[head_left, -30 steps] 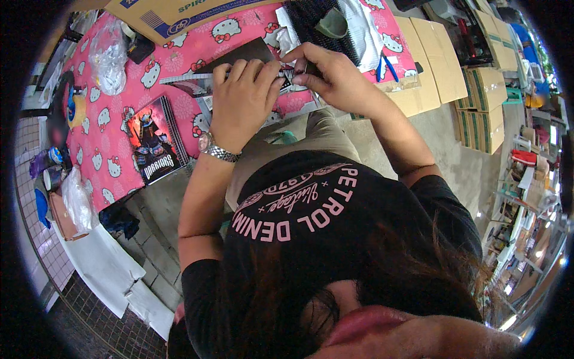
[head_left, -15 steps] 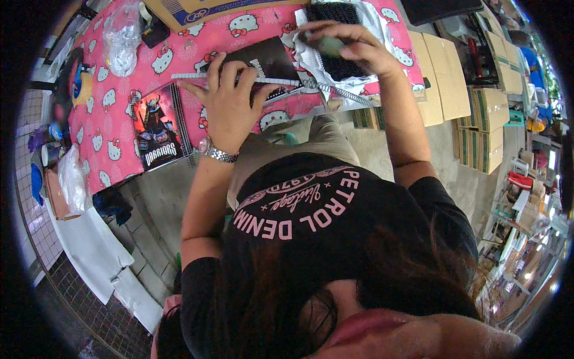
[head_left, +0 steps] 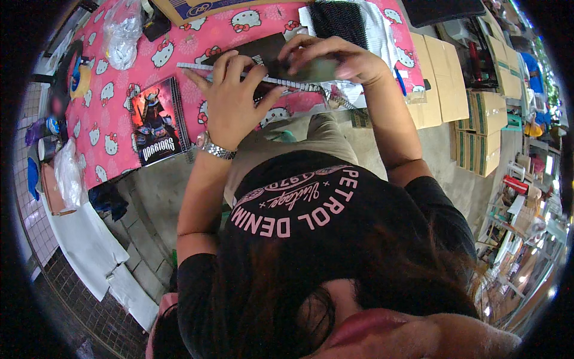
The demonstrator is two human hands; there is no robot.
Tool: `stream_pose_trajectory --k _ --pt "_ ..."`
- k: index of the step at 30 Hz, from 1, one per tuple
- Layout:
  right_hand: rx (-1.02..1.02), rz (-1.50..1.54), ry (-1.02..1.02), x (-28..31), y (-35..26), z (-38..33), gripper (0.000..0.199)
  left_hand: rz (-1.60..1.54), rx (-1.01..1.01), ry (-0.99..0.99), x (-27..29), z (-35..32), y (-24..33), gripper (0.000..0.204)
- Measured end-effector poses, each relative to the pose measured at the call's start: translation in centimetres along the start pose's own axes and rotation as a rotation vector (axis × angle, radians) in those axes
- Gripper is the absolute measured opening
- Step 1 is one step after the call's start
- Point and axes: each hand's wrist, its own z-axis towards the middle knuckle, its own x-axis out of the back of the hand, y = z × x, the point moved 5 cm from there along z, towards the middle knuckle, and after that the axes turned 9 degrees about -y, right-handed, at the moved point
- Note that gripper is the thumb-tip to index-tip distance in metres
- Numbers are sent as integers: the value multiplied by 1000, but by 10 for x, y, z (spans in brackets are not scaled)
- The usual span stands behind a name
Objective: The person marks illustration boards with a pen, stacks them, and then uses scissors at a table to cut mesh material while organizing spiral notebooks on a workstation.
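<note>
A dark-covered notebook [head_left: 254, 49] lies at the table's near edge, its pale punched spine edge turned toward me. My left hand [head_left: 232, 90] grips it at that edge, thumb on the near side and fingers spread over the far side. At the spine's right end, a thin spiral wire coil [head_left: 341, 100] sticks out. Above that end is my right hand [head_left: 341, 60], its fingers curled round a greenish thing [head_left: 321, 70] too blurred to name. Whether that thing touches the coil, I cannot tell. Another spiral notebook [head_left: 156, 122] with a red and black cover lies to the left.
A heap of black coils [head_left: 338, 24] rests on white paper [head_left: 378, 36] at the back right. A blue pen [head_left: 400, 82] lies near the right edge. Behind are a cardboard box [head_left: 206, 9] and a clear plastic bag [head_left: 121, 39]. Flat cartons [head_left: 445, 78] stand right of the table.
My right hand has moved left and nearer, from over the black coils to the notebook's right end, with the greenish thing in it. The coil now sticks out less. My left hand stays on the notebook.
</note>
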Motion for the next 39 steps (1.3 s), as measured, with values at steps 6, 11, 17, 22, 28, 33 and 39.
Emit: stream_pose_trajectory --k 6,11,17,22,28,33,39 --pt "-80 -97 93 -3 8 4 51 -26 3 -31 -2 0 -2 40" --pt "-57 -188 15 2 3 9 44 -30 25 -42 0 -1 -2 45" --pt "-172 -284 87 8 19 5 48 -29 20 -19 -1 0 -3 50" --pt "-178 -348 83 11 20 14 45 -60 83 -1 -1 -1 -6 54" --pt "-423 -307 182 21 31 21 57 -8 166 -15 14 6 -31 55" --pt "-374 -456 104 16 27 37 54 -32 58 39 16 8 -41 52" --pt "-213 -223 68 14 30 28 60 -65 42 -7 14 13 -32 52"
